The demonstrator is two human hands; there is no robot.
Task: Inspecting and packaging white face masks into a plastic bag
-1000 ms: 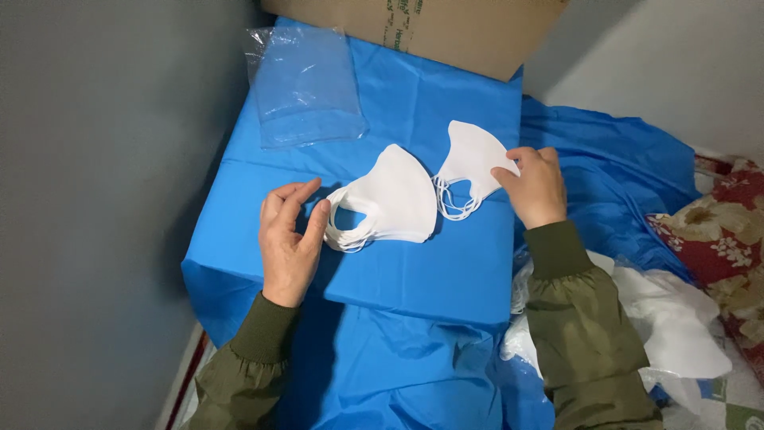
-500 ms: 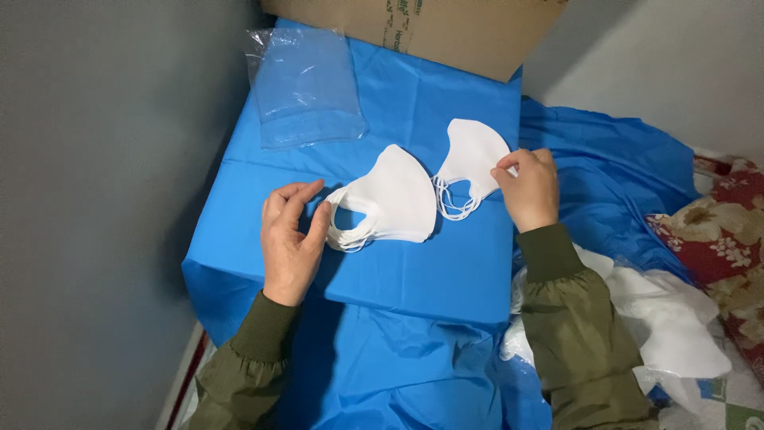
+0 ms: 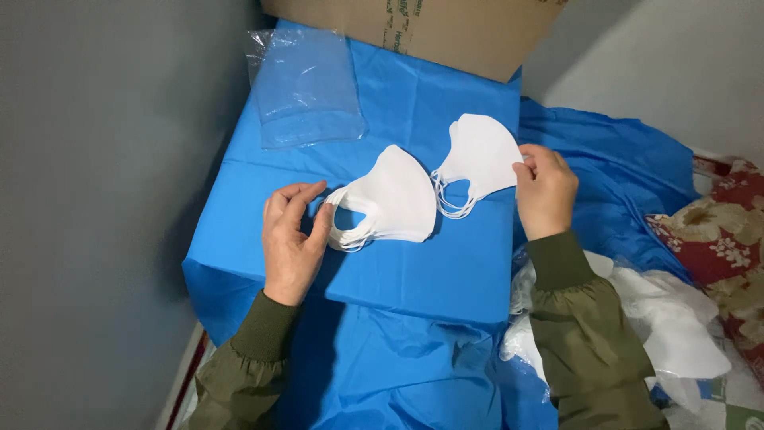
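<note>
Two small stacks of white face masks lie on a blue cloth (image 3: 446,271) that covers a raised surface. My left hand (image 3: 293,239) rests beside the left mask stack (image 3: 394,203), its fingertips at the ear loops. At the right edge of the right mask stack (image 3: 481,155), my right hand (image 3: 543,191) pinches the masks between fingers and thumb. Both arms wear olive green sleeves.
A clear plastic bag (image 3: 306,87) lies at the back left of the blue cloth. A brown cardboard box (image 3: 446,32) stands behind it. White masks in plastic (image 3: 676,326) pile up at the lower right, by a floral fabric (image 3: 724,239). A grey wall runs along the left.
My right hand has shifted slightly along the right mask stack's edge. My left hand stays at the left stack's loops.
</note>
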